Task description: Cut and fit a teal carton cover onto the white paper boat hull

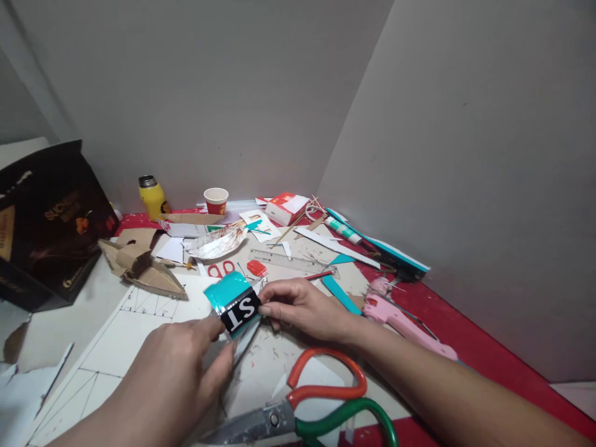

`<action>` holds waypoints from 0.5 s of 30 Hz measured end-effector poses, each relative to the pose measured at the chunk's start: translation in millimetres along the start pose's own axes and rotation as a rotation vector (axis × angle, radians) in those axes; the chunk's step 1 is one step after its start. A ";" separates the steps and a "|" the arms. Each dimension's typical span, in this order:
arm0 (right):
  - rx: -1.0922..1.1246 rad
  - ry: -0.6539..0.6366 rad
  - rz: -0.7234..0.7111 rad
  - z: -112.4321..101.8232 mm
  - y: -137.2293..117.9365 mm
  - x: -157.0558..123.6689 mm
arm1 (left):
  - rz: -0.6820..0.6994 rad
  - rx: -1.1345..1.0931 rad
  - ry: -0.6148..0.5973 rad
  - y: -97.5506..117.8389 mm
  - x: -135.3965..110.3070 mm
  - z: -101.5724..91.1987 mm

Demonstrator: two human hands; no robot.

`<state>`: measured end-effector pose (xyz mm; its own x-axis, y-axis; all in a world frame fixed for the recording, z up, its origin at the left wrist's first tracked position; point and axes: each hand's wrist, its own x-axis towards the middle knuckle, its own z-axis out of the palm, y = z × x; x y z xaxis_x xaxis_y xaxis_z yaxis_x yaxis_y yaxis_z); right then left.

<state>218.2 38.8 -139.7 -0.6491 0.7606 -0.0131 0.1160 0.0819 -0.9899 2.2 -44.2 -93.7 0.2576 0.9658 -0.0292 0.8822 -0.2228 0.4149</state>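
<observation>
Teal-and-black piece (238, 303) sits pinched by left hand (184, 357) at seven o'clock, right hand (302, 308) at three; we judge two-point hold steadies it.

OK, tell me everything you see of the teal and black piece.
The teal and black piece looks like glossy plastic or coated card. Teal fills its far part; a nearer black band bears white letters, "ST", upside down. It is tilted above the table. The right hand pinches the band's right end; the left hand touches the near left corner.
</observation>
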 end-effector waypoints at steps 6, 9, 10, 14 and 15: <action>0.201 0.138 -0.029 2.1 -9.6 -6.4 | -0.011 -0.291 0.328 -4.2 3.9 8.9; 0.266 0.172 -0.032 5.2 -14.6 -9.8 | -0.107 -0.573 0.327 -0.6 5.6 10.4; 0.272 0.181 -0.041 6.8 -17.1 -10.9 | -0.147 -0.694 0.293 0.9 6.2 10.1; 0.268 0.197 -0.024 15.0 -27.5 -15.3 | -0.231 -1.055 0.063 6.2 8.8 5.7; 0.269 0.191 -0.005 17.0 -29.2 -16.4 | -0.246 -1.084 0.023 7.2 9.5 4.7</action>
<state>212.7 13.0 -113.0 -0.4936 0.8697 -0.0066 -0.1060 -0.0677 -0.9921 12.8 -37.3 -95.3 0.1059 0.9725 -0.2077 0.0937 0.1982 0.9757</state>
